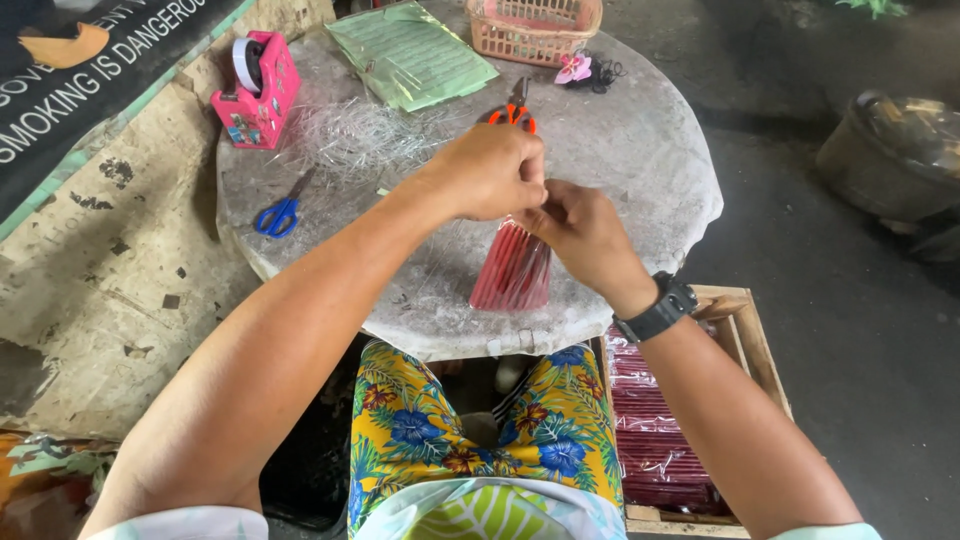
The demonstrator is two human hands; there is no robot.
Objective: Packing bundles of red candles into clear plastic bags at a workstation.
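- Rough grey stone forms the round tabletop (640, 150), which stands on a dark concrete floor beside worn, flaking boards at the left.
- Left hand (492, 170): its grip is closed, fingers pinched together on the upper end of a bundle of thin red sticks in a clear plastic sleeve (513, 268).
- Right hand (580, 235): its grip is likewise closed on the top of the same bundle, touching the left hand; a black wristwatch (660, 310) sits on the wrist.
- The bundle stands tilted above the near edge of the tabletop, its narrow end in the hands and its wider end fanned out toward the person.
- Orange-handled scissors (514, 112) lie just behind the left hand; blue-handled scissors (280, 213) lie well apart at the left edge.
- A pink tape dispenser (258, 92) stands at the far left, next to a loose heap of clear plastic strands (365, 135).
- A stack of green-tinted plastic sleeves (410, 52) and a pink plastic basket (533, 28) rest at the far side.
- A wooden crate of wrapped red stick bundles (655, 430) sits on the floor under the right forearm.
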